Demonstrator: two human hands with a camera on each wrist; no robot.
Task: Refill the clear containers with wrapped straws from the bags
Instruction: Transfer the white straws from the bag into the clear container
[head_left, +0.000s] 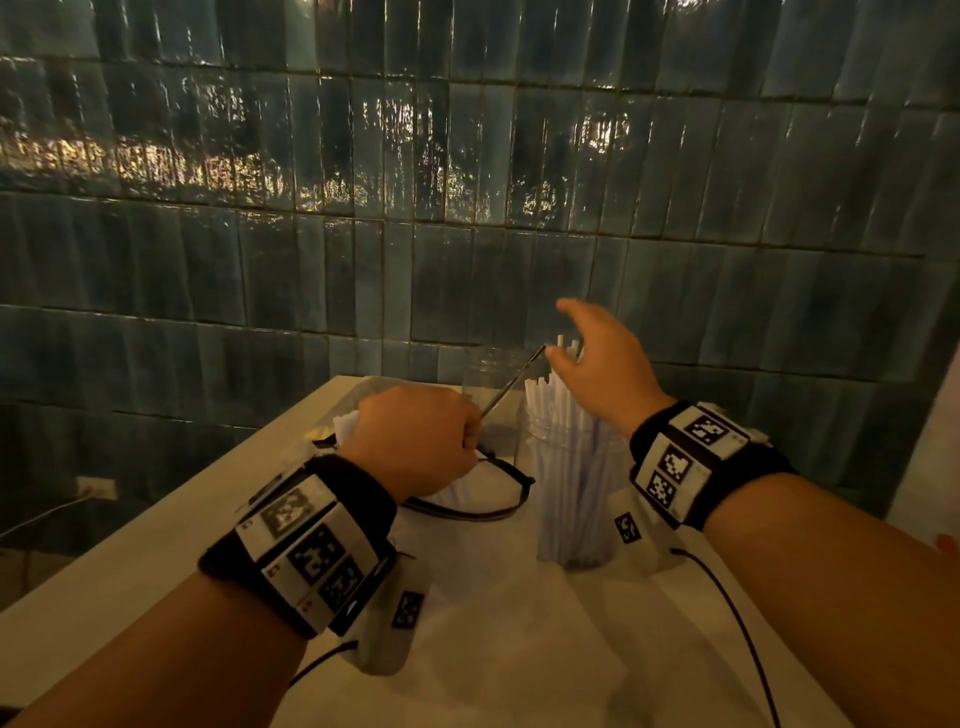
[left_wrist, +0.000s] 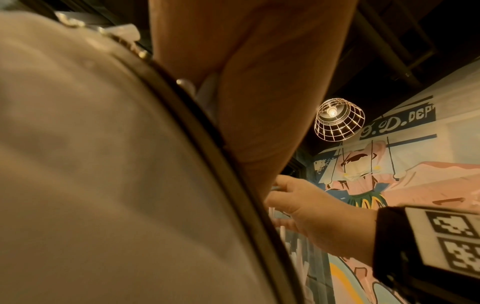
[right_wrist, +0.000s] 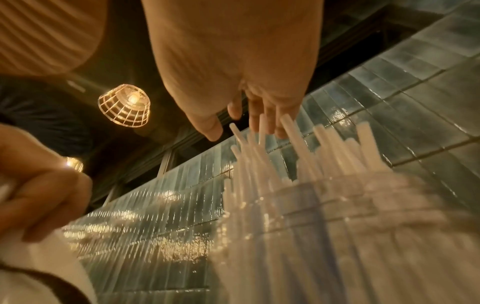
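On the pale surface (head_left: 182, 545), the left hand (head_left: 415, 441) is nearest, its grip closed on the dark-edged rim of the bag (head_left: 467, 512) lying there, with wrapped straws showing inside. Just to its right stands the clear container (head_left: 576, 499), packed with upright wrapped straws (head_left: 550, 405). Over their tops hovers the right hand (head_left: 602, 364), its grip open, fingers (right_wrist: 259, 115) spread and brushing the straw tips. Behind stands a second, near-empty clear container (head_left: 488, 374) before the tiled wall (head_left: 467, 156).
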